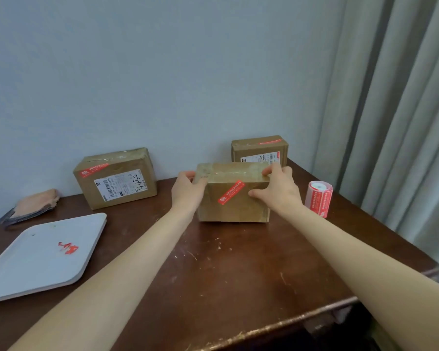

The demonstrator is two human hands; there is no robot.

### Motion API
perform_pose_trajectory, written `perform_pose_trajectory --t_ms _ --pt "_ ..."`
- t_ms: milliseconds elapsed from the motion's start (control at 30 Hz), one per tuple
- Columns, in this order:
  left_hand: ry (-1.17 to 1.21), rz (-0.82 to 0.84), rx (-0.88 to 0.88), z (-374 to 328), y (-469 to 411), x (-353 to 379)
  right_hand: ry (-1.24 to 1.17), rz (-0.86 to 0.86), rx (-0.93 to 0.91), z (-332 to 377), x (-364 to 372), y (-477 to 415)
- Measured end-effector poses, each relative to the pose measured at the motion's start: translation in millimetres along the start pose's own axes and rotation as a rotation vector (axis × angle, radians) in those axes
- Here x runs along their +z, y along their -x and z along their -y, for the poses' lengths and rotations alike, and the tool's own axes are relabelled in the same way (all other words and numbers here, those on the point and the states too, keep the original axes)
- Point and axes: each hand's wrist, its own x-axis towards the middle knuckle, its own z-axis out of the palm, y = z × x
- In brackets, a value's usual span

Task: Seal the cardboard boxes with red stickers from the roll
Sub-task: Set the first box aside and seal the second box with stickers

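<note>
A cardboard box [233, 196] is being held at the centre of the dark wooden table [238, 269], its long axis running from 9 to 3 o'clock across the view, and a red sticker [231, 192] is lying slantwise over its top front edge. The box is being clasped at both ends: the left hand [186, 191] is closed around the 9 o'clock end, the right hand [279, 191] is gripping the 3 o'clock end, with its thumb pressed near the sticker's upper tip. The box is thus lying between the two hands, equally near to each.

The sticker roll [318, 198] is standing at 3 o'clock, just beside the right hand, so a further sticker is judged to be reached soonest by that hand. A second box [115, 177], with a shipping label and a red sticker, is resting at 10 o'clock against the wall; a third box [260, 150], likewise stickered, is standing at 12 o'clock, just behind the held one. A white tray [23, 269] holding red sticker scraps [68, 247] is lying at 8 o'clock, well apart, and folded cloth [33, 206] is lying at 9 o'clock.
</note>
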Motion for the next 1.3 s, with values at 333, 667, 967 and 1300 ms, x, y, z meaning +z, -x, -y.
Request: perform_pose_trajectory --t_ms 333,667,967,1300 --pt "-0.234 0.067 0.098 0.0 13.0 2.6 0.23 0.054 -0.046 -5.9 -4.3 0.8" --pt "-0.55 0.155 0.62 -5.2 22.2 11.9 0.397 0.3 -0.221 0.7 -3.1 -25.8" --pt "-0.434 0.153 0.53 -6.4 21.4 23.2 0.387 0.262 -0.252 -6.9 -0.4 -27.7" --pt "-0.408 0.18 0.521 -7.4 18.9 22.7 0.38 0.265 -0.248 -7.5 0.0 -27.1"
